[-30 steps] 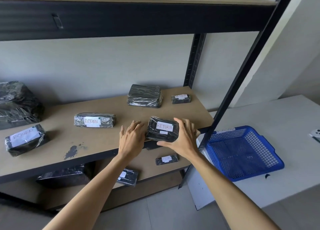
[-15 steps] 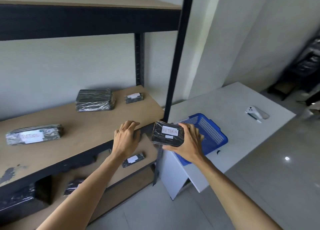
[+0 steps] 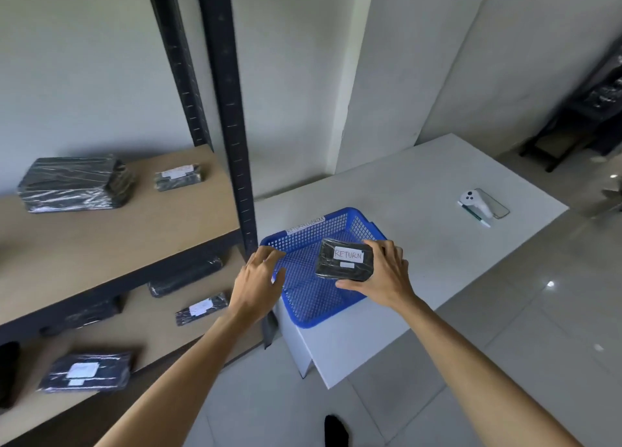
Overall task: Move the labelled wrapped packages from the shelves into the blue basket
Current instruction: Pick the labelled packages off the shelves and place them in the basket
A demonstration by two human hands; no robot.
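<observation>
My right hand [image 3: 383, 275] grips a black wrapped package [image 3: 345, 259] with a white "RETURN" label, held just above the inside of the blue basket [image 3: 313, 312]. The basket stands on the near corner of a white table [image 3: 420, 244] and holds nothing else that I can see. My left hand [image 3: 257, 281] hovers with fingers apart over the basket's left rim, holding nothing. On the upper shelf [image 3: 117, 244] lie a large unlabelled wrapped bundle [image 3: 74, 184] and a small labelled package [image 3: 178, 176]. The lower shelf carries more labelled packages [image 3: 202, 308] [image 3: 85, 371].
A black upright post [image 3: 229, 116] of the rack stands between the shelves and the basket. A white controller, a phone and a pen [image 3: 481, 204] lie far right on the table. Tiled floor runs below and to the right. A dark rack [image 3: 592, 109] stands at the far right.
My right hand carried the RETURN package rightward off the shelf edge to above the basket. My left hand left the shelf and came to the basket's left rim. The view swung right.
</observation>
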